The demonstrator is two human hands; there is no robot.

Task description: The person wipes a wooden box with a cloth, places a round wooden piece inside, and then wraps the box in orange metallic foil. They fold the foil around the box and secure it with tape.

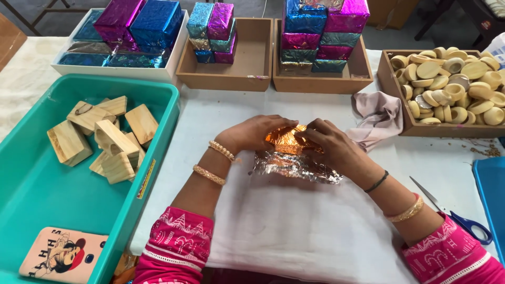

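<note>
Head view. The left hand (256,132) and the right hand (330,144) meet over an orange foil-wrapped block (286,141) at the middle of the white-covered worktop (294,221); both hands are curled closed on the block, fingers pressing the foil down on its top face. A loose skirt of silver-backed foil (294,167) spreads crumpled on the worktop just below the block, touching it. To the left, a teal tray (31,184) holds bare wooden blocks (105,139) and a phone in a pink case (60,255); behind stand trays of finished blue and magenta wrapped blocks (318,34), and to the right a tray of round wooden pieces (452,87) (a pale cloth (376,118) lies beside it). Blue-handled scissors (463,221) rest near the right forearm. Likely faults: the thin foil may tear at a block corner under fingertip pressure, or the folds may spring open if a hand lifts early.
</note>
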